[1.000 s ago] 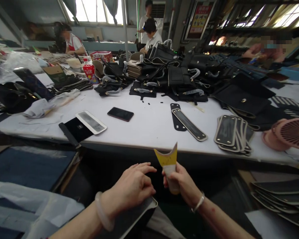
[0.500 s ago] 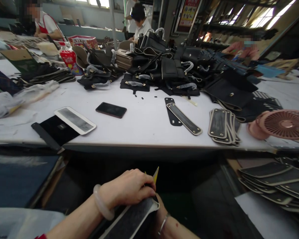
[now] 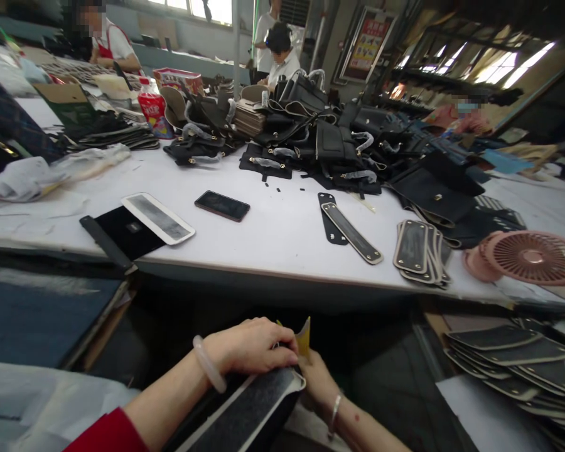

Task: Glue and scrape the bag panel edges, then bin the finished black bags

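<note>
Below the table edge, a long dark panel (image 3: 249, 408) with a pale border slants up from the bottom of the view. My left hand (image 3: 257, 345), with a pale bangle at its wrist, is closed over the panel's far end. On the other side of that end is my right hand (image 3: 317, 376), a metal bracelet at its wrist. A thin yellow piece (image 3: 304, 342) stands up at its fingers, which seem closed on it; their tips are hidden. What the yellow piece is cannot be made out.
On the white table (image 3: 273, 245) lie a phone (image 3: 222, 205), an open dark case (image 3: 127, 232), bordered strips (image 3: 412, 245) and a pink fan (image 3: 530, 257). Black bags (image 3: 311, 138) are heaped behind. More bordered panels (image 3: 513, 351) are stacked at right. Co-workers are in the background.
The view has shifted, moving the table things slightly right. My right hand has come out from behind the panel's end to the right, and more of the yellow piece shows.
</note>
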Tool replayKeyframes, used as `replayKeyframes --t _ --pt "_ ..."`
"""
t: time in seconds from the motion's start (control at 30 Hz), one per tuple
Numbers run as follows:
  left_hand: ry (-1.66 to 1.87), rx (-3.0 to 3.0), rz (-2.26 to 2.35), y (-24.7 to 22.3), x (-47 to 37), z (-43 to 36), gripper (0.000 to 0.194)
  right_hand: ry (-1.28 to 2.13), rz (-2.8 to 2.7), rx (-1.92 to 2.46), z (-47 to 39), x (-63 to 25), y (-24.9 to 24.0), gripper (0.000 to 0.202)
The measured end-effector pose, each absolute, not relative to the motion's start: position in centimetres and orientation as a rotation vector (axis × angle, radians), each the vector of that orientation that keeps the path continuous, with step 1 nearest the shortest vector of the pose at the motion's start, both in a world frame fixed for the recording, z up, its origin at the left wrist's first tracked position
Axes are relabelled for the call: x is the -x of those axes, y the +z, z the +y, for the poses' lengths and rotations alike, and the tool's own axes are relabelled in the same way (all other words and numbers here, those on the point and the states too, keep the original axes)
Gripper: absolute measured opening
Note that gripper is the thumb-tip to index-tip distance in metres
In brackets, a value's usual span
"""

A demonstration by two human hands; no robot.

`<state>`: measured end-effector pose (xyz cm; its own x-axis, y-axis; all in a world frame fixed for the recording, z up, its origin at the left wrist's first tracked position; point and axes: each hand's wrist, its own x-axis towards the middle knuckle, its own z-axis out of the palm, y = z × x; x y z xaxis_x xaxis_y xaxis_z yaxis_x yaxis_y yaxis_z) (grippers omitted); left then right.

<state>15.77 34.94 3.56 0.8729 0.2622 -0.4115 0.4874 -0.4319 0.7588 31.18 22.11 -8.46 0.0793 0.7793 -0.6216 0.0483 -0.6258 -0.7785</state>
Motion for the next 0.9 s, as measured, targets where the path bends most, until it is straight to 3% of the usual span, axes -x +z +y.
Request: replayKeyframes --t 0.13,0.23,0.37,0.6,0.9 --pt "-0.259 -2.022 0.580 3.6 -15.5 34.6 0.022 1.613 -0.902 1.867 20.4 -38.1 -5.3 0.057" --pt "-0.193 -2.022 0.581 3.2 -15.4 34.4 0.018 2.004 -1.056 1.856 19.9 -41.4 -0.4 0.058" --pt "-0.103 -2.037 0.570 2.7 -15.4 34.1 0.016 2.163 -1.168 1.790 20.2 -40.1 3.6 0.053" --pt "-0.071 -2.022 0.620 2.5 -15.0 33.8 0.019 2.128 -1.250 1.873 20.7 -36.0 3.0 0.029" --pt "0.044 -2.100 0.545 2.8 -14.7 33.4 0.023 2.139 -1.258 1.839 21.0 -35.6 2.5 0.025"
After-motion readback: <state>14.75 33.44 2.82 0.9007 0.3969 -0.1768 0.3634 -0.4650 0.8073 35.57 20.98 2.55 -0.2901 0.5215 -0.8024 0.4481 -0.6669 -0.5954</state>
